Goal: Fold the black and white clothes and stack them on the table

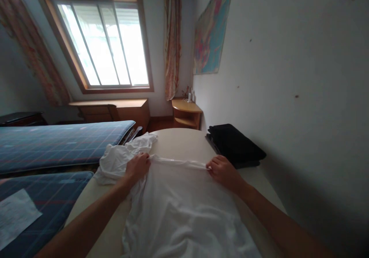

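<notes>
A thin white shirt (184,208) lies spread over the cream round table (180,137), its near part wrinkled and running out of view at the bottom. My left hand (138,165) is closed on the left end of its far edge. At the right end of that same edge, my right hand (223,171) pinches the cloth between thumb and fingers. The edge stretches nearly straight between both hands. Just beyond my left hand sits a crumpled white garment (115,160). A folded black stack (236,144), apparently clothing, lies past my right hand.
Blue plaid mattresses (66,144) stand left of the table, with a paper sheet (19,215) on the nearer one. The white wall (288,116) runs close along the right. A wooden desk (127,103) and a corner shelf (187,106) are at the back.
</notes>
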Demonstrator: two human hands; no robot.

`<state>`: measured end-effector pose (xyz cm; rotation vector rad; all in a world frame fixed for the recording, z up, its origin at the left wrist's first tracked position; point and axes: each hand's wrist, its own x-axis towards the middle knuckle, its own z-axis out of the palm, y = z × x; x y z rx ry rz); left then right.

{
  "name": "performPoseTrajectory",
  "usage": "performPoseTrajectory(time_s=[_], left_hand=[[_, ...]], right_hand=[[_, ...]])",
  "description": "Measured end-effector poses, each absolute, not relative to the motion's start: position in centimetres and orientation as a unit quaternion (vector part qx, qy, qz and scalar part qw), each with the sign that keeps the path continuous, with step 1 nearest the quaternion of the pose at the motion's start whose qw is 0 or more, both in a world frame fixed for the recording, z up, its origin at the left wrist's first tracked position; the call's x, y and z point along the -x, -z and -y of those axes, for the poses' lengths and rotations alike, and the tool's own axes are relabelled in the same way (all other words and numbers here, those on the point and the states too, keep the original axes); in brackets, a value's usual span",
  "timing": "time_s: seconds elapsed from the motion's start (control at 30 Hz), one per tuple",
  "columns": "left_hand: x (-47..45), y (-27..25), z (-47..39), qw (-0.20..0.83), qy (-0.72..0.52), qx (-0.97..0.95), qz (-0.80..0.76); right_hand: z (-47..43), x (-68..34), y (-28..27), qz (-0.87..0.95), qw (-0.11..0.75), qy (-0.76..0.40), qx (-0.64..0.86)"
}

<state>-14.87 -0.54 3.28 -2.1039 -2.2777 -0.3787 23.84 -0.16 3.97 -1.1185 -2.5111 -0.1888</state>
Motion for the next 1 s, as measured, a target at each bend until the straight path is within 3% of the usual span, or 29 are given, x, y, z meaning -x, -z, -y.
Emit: performPoseTrajectory(time_s=[0.17,0.3,0.53,0.63,0.87,1.0], left_hand=[[16.7,-3.5,1.0,-0.029,0.099,0.686,0.721],[16.4,-3.4,0.5,-0.043,0.12,0.694,0.709],[16.1,-3.0,0.2,-0.072,0.157,0.704,0.689],[16.5,-3.5,0.0,-0.079,0.188,0.695,0.689],[17.7,-6.6,-3.1,-0.043,0.239,0.64,0.729],[17.8,-6.2,-4.7,-0.04,0.214,0.635,0.741]], right_hand=[[1.7,-23.8,-3.9,0.899,0.089,0.029,0.427],[1.0,-22.6,-4.6,0.822,0.094,-0.021,0.561],[-1.0,-21.4,-5.2,0.81,0.043,-0.089,0.578],[-2.2,-21.6,-5.6,0.799,0.069,-0.086,0.592],[-7.7,-20.7,-8.6,0.712,0.219,-0.05,0.665],[-9.4,-19.1,-7.1,0.761,0.218,-0.052,0.609]])
